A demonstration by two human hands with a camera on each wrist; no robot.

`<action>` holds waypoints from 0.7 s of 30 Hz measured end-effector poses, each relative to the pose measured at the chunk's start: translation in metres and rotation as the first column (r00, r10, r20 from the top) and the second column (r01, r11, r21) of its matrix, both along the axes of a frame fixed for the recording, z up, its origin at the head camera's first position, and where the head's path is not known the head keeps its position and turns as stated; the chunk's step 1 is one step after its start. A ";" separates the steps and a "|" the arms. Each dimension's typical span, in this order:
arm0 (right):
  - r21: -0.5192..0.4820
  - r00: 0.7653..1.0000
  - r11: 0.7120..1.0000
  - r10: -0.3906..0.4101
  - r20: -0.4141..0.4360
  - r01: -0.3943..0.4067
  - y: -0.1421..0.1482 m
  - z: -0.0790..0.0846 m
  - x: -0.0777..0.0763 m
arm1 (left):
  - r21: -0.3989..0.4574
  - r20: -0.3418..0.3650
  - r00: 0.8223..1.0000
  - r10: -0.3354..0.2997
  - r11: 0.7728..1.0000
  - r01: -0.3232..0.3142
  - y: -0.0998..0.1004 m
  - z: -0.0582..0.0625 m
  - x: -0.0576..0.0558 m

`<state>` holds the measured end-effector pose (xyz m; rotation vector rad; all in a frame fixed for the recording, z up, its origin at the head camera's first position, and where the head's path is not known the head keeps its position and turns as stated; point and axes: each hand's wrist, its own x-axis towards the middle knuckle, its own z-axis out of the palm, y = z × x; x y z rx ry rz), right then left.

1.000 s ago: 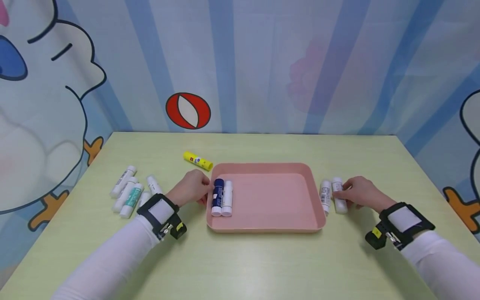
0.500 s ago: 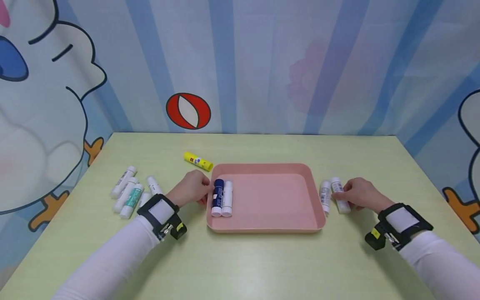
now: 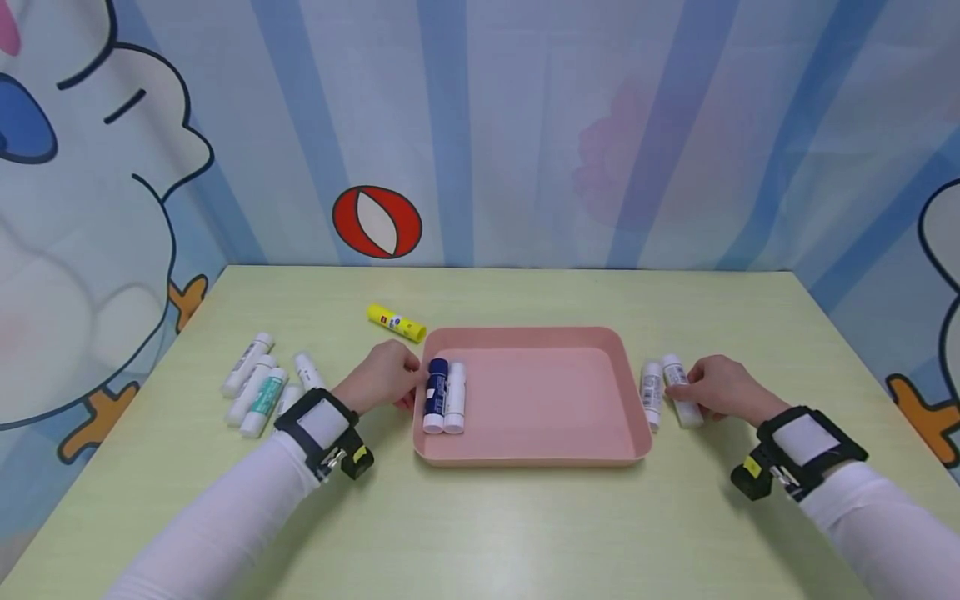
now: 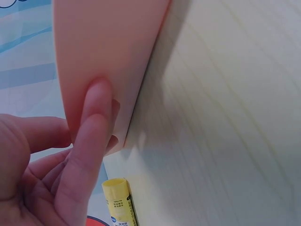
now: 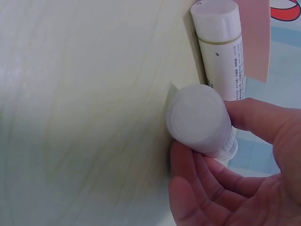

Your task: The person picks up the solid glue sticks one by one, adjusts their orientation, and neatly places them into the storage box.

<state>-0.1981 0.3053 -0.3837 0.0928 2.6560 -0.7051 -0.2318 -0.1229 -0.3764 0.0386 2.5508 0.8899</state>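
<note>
A pink tray [image 3: 540, 392] lies mid-table with a dark blue glue stick [image 3: 435, 396] and a white glue stick [image 3: 454, 398] side by side along its left wall. My left hand [image 3: 381, 375] holds the tray's left side; in the left wrist view the thumb meets the rim and a finger presses the outer wall. Right of the tray, my right hand [image 3: 723, 387] pinches another white glue stick [image 5: 197, 117] between thumb and fingers, its round end facing the right wrist camera. Beside it, a white glue stick with printed label [image 3: 651, 396] lies against the tray's right side.
Several white glue sticks [image 3: 247, 362], one with a green label [image 3: 264, 402], lie on the left of the table, partly behind my left wrist. A yellow glue stick [image 3: 396, 322] lies behind the tray's left corner. A printed curtain [image 3: 525, 133] stands behind the table.
My right hand has turned the pinched glue stick slightly, its far end shifting left and its near end right. The left hand and the tray have stayed still.
</note>
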 end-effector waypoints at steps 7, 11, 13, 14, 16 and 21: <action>0.013 1.000 1.000 -0.012 0.011 0.012 0.003 0.001 0.001 | 0.004 -0.008 1.000 -0.012 1.000 0.012 -0.001 -0.001 -0.001; 0.017 1.000 1.000 -0.013 0.011 0.012 0.005 0.001 0.001 | 0.009 -0.014 1.000 -0.021 1.000 0.021 -0.002 -0.001 -0.001; 0.017 1.000 1.000 -0.009 0.009 0.009 0.006 0.001 0.002 | 0.009 -0.015 1.000 -0.025 1.000 0.025 -0.002 -0.001 -0.001; 0.015 1.000 1.000 -0.007 0.009 0.007 0.006 0.001 0.002 | 0.010 -0.015 1.000 -0.026 1.000 0.026 -0.002 -0.001 -0.001; 0.011 1.000 1.000 -0.005 0.006 0.005 0.007 0.002 0.002 | 0.009 -0.016 1.000 -0.027 1.000 0.027 -0.002 -0.001 -0.001; 0.011 1.000 1.000 0.006 -0.010 -0.005 0.008 0.003 0.003 | 0.011 -0.010 1.000 -0.024 1.000 0.024 -0.001 -0.001 -0.002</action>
